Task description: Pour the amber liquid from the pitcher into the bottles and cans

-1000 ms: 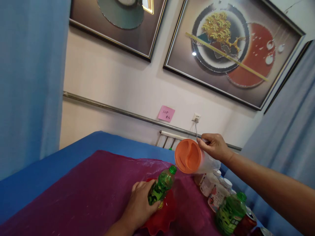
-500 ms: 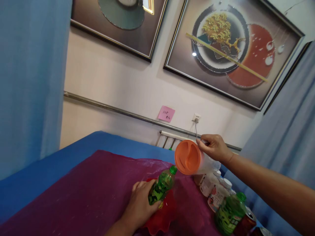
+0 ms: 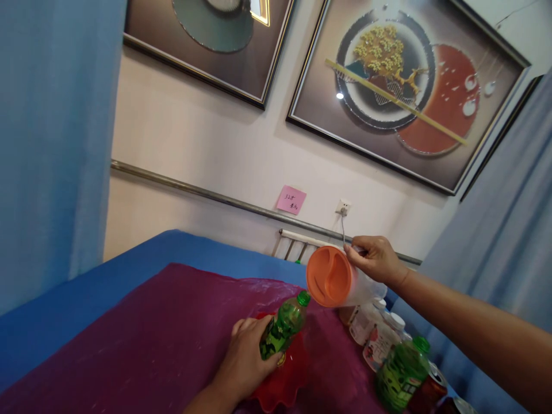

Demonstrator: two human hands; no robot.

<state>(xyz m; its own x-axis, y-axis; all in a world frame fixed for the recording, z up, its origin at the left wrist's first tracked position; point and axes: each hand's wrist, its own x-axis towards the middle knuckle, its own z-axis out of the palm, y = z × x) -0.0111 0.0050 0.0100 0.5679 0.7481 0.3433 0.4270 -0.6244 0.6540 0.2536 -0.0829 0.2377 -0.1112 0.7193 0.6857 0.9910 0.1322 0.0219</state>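
My left hand (image 3: 248, 353) is wrapped round a green plastic bottle (image 3: 282, 328), which leans to the right over a red wavy-edged dish (image 3: 287, 376). In my right hand (image 3: 377, 259) is the handle of a clear pitcher (image 3: 364, 287) with an orange lid (image 3: 329, 277). The pitcher is tipped on its side, its lid end close to the bottle's mouth. Whether liquid runs between them is too small to make out. Part of the dish is hidden behind my left hand and the bottle.
On the right stand clear jars with white caps (image 3: 382, 345), another green bottle (image 3: 401, 374) and drink cans (image 3: 431, 388). A purple plastic sheet (image 3: 142, 333) covers part of the blue surface (image 3: 207, 250). Blue curtains (image 3: 56, 144) hang at both sides.
Almost nothing differs. Both hands, the bottle and the pitcher keep the same places; the view has shifted very slightly.
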